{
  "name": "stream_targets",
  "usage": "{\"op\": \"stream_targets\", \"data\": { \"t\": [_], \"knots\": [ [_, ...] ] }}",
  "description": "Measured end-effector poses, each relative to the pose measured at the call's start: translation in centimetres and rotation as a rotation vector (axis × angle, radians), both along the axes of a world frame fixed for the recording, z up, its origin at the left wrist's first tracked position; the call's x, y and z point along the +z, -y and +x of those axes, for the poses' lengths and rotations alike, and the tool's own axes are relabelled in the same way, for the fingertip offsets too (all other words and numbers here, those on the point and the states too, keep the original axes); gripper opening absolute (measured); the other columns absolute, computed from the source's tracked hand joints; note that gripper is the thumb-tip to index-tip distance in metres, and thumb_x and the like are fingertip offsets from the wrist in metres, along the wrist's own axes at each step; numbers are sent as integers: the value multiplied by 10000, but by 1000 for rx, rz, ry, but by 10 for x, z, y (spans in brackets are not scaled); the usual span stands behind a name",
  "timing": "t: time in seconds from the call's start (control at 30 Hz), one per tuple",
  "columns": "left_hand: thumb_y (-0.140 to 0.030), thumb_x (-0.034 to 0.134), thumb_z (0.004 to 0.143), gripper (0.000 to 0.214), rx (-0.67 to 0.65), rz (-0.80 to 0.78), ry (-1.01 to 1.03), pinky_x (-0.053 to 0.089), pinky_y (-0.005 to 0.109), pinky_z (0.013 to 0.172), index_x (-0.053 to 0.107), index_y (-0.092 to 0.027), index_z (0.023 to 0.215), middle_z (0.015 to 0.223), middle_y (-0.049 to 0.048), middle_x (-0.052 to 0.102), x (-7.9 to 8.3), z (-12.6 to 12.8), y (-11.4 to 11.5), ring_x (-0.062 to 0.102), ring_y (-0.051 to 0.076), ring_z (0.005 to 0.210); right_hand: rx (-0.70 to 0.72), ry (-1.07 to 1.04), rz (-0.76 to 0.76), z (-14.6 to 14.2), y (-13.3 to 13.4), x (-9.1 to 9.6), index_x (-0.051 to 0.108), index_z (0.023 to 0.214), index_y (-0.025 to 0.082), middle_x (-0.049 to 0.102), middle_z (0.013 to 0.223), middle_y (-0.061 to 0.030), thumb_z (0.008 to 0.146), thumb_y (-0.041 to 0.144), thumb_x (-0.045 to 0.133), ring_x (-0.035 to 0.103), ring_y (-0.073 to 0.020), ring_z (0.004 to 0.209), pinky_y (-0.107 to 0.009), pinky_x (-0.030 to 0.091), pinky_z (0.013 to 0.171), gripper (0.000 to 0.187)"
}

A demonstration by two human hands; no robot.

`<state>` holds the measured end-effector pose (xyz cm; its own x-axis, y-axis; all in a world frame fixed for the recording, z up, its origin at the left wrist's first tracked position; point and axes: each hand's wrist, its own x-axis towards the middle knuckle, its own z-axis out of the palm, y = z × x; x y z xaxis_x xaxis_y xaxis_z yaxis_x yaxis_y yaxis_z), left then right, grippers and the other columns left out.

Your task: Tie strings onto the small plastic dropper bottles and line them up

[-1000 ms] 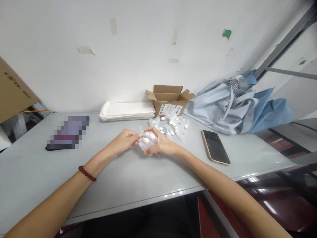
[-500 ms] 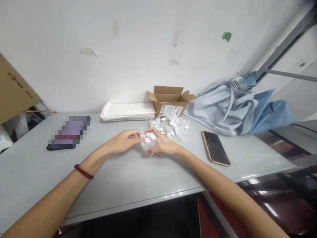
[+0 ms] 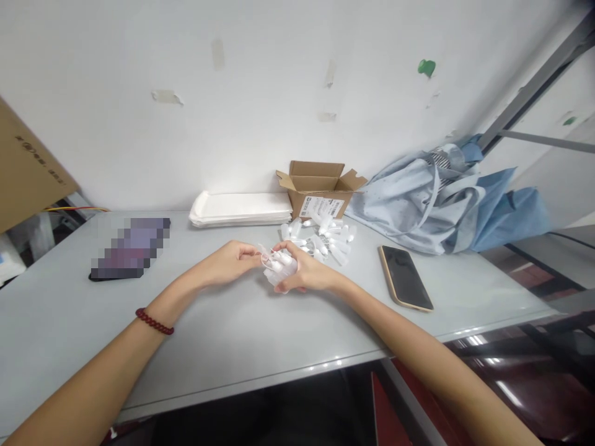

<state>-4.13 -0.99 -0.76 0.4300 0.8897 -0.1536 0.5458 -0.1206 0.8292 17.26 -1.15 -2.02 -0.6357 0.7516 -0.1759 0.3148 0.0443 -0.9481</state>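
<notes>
My right hand point(image 3: 312, 269) is wrapped round a bundle of small translucent plastic bottles point(image 3: 281, 267) with white caps, held just above the table. A thin pale band point(image 3: 266, 255) loops at the bundle's left side. My left hand point(image 3: 233, 263) pinches at this band with thumb and forefinger; the exact hold is partly hidden by the fingers. Beyond my right hand, several loose bottles point(image 3: 338, 253) of the same kind lie in a heap.
An open cardboard box point(image 3: 318, 186) stands behind the heap, beside a stack of white paper bags point(image 3: 242, 208). A phone point(image 3: 406, 279) lies at the right, a pixelated dark flat object point(image 3: 132, 248) at the left. Blue fabric point(image 3: 418, 198) is bunched at the back right of the grey table point(image 3: 223, 353).
My left hand has drawn slightly left, away from the bundle, and the band looks stretched out a little. My right hand keeps its hold in nearly the same place.
</notes>
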Motion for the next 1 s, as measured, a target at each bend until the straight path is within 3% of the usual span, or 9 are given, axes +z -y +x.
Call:
{"op": "stream_targets", "data": {
  "t": [0.13, 0.27, 0.43, 0.6, 0.77, 1.0],
  "knots": [
    [-438, 595, 784, 300, -59, -50, 77, 310, 221, 517, 667, -161, 872, 679, -11, 540, 2, 3, 1, 414, 116, 584, 29, 1, 2, 0, 0, -1, 346, 1156, 261, 514, 655, 97, 601, 271, 773, 420, -66, 430, -173, 325, 348, 700],
    [-386, 589, 781, 241, -50, -97, 74, 235, 215, 469, 634, -157, 725, 584, -43, 445, -2, 6, 2, 319, 86, 521, 56, 16, 8, -2, 2, 0, 344, 1145, 270, 512, 726, 85, 597, 271, 774, 417, -62, 443, -181, 329, 352, 697],
    [-419, 559, 784, 325, 55, -146, 52, 147, 234, 435, 551, -154, 597, 527, -53, 344, -6, 7, 3, 213, 74, 475, 27, 85, 81, -3, 2, -1, 366, 1151, 270, 522, 798, 62, 585, 289, 788, 447, -73, 534, -198, 377, 451, 706],
    [-432, 656, 719, 280, 38, -191, 66, 153, 230, 432, 637, -155, 753, 577, -46, 396, -3, 5, 2, 242, 77, 486, 2, 131, 138, -1, 1, 0, 381, 1166, 253, 518, 811, 49, 579, 279, 786, 466, -95, 612, -217, 392, 539, 713],
    [-437, 627, 749, 279, 62, -164, 134, 160, 225, 429, 580, -168, 687, 562, -60, 364, -3, 7, 3, 232, 74, 476, -32, 141, 210, 2, -2, 0, 383, 1184, 240, 513, 831, 42, 581, 281, 774, 469, -113, 653, -246, 398, 595, 719],
    [-410, 630, 754, 277, 24, -156, 112, 160, 222, 423, 639, -166, 886, 534, -77, 373, -2, 9, 5, 242, 74, 461, 13, 149, 250, 2, -2, -4, 387, 1185, 234, 540, 844, 33, 585, 293, 775, 490, -134, 698, -260, 396, 632, 717]
  ]
}}
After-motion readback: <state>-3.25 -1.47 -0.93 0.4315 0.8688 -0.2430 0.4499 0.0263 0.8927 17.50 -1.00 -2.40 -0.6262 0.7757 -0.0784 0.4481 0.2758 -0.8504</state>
